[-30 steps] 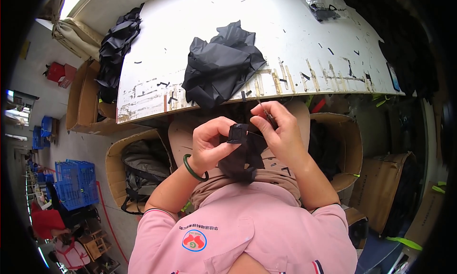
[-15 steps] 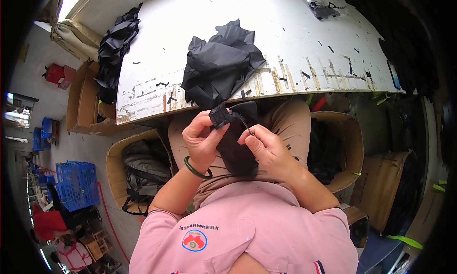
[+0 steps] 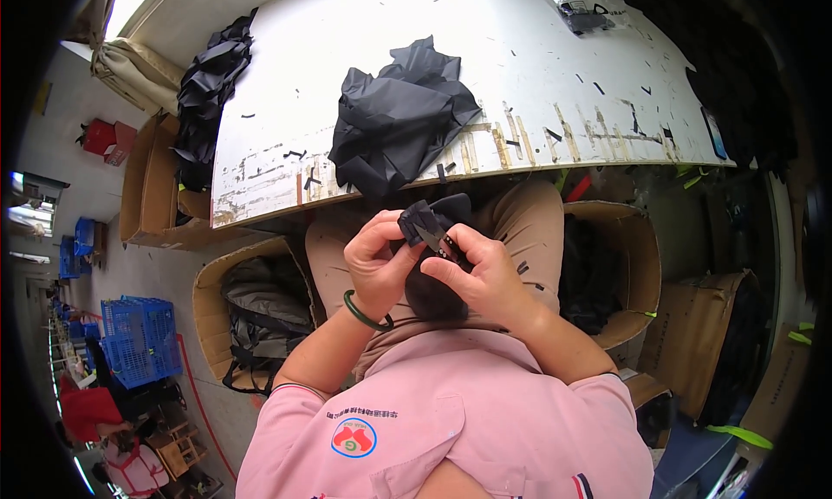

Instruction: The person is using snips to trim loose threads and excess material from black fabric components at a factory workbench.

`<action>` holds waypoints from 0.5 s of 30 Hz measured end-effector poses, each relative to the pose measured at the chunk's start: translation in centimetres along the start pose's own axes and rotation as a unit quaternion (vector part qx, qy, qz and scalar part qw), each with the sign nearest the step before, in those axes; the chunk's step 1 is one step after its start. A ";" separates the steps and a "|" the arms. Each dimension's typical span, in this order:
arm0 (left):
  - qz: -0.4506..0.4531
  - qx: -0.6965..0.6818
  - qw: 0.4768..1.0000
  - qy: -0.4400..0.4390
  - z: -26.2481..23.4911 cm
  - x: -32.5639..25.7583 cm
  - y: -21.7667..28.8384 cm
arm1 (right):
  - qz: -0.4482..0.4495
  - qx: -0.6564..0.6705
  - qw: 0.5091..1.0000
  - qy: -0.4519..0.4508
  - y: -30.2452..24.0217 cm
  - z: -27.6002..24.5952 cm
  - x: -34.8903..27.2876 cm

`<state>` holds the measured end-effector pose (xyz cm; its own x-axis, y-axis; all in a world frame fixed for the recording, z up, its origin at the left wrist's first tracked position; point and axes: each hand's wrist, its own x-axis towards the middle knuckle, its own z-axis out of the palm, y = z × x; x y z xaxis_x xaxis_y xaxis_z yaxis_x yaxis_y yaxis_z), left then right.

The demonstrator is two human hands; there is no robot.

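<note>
My left hand (image 3: 381, 255) pinches a black fabric piece (image 3: 418, 222) above my lap, just off the table's front edge. Around a pair of small metal thread snips (image 3: 432, 236), my right hand (image 3: 485, 272) is closed; the blades lie against the fabric by my left fingertips. More of the dark fabric (image 3: 436, 298) hangs down between my thighs, partly covered by my hands. On the white table (image 3: 286, 74), straight ahead, rests a crumpled sheet of thin black fabric (image 3: 399, 118).
Short black strips (image 3: 555, 135) lie scattered over the table. Cardboard boxes with dark goods stand at my left (image 3: 208, 282) and right (image 3: 641, 326). A black fabric heap (image 3: 217, 83) hangs over the table's left end. Blue crates (image 3: 139, 339) and other people are farther left.
The snips have come up to the fabric piece, with my right hand moving toward my left. My left hand has shifted slightly right and turned the piece.
</note>
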<state>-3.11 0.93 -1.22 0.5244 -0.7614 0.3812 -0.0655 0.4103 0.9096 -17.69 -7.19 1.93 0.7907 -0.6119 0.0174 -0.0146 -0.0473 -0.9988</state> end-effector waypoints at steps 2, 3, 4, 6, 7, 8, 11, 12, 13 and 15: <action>-0.003 0.008 1.000 -0.001 0.1 -0.1 0.1 | -0.013 -0.045 0.999 0.016 -0.5 -0.1 0.1; -0.003 0.004 1.000 -0.001 0.2 -0.1 0.1 | -0.022 -0.066 0.997 0.025 -0.6 -0.1 0.1; -0.002 0.001 1.000 -0.001 0.3 -0.1 0.1 | -0.032 -0.088 0.995 0.034 -0.6 -0.1 0.1; 0.002 0.006 1.000 -0.004 0.4 -0.1 0.1 | -0.030 -0.088 0.995 0.033 -0.6 -0.2 0.0; 0.005 0.011 1.000 -0.007 0.4 -0.1 0.1 | -0.029 -0.089 0.995 0.032 -0.5 -0.3 0.0; 0.005 0.011 1.000 -0.007 0.4 -0.1 0.2 | -0.029 -0.089 0.995 0.032 -0.4 -0.3 -0.1; 0.010 0.017 1.000 -0.004 0.5 -0.1 0.2 | -0.019 -0.077 0.996 0.027 0.0 -0.4 -0.3; 0.011 0.021 1.000 -0.007 0.5 -0.1 0.2 | -0.009 -0.079 0.997 0.021 0.0 -0.5 -0.4; 0.012 0.025 1.000 -0.009 0.4 0.0 0.2 | 0.001 -0.080 0.997 0.016 0.0 -0.5 -0.4; 0.013 0.025 0.999 -0.017 0.2 -0.1 0.1 | -0.019 -0.086 0.996 0.021 0.1 -0.6 -0.3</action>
<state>-3.34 0.90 -1.11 0.4937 -0.7675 0.4090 -0.1208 0.4053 0.9062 -18.26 -7.47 1.88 0.7670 -0.6387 0.0613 -0.0922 -0.2042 -0.9746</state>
